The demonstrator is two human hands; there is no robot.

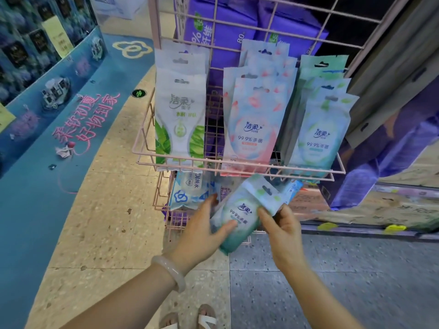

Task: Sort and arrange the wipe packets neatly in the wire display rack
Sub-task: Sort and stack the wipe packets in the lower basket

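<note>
While the pink wire rack (pixel 237 166) is sitting stocked w/ packets, left hand (pixel 202 233) & right hand (pixel 283 230) are both gripping a green wipe packet (pixel 242 210) below it.

Pink wire display rack (pixel 237 167), upper basket holding three upright rows of flat plastic wipe packets: white packets with green leaf print (pixel 180 119) at left, pale blue packets with pink petal print (pixel 253 129) in middle, pale blue-green packets with leaf print (pixel 319 136) at right. One matching blue-green wipe packet (pixel 242 212) held tilted below basket front, hang-hole end up and right. Blue-white soft packs (pixel 190 191) lying in lower basket.
</note>
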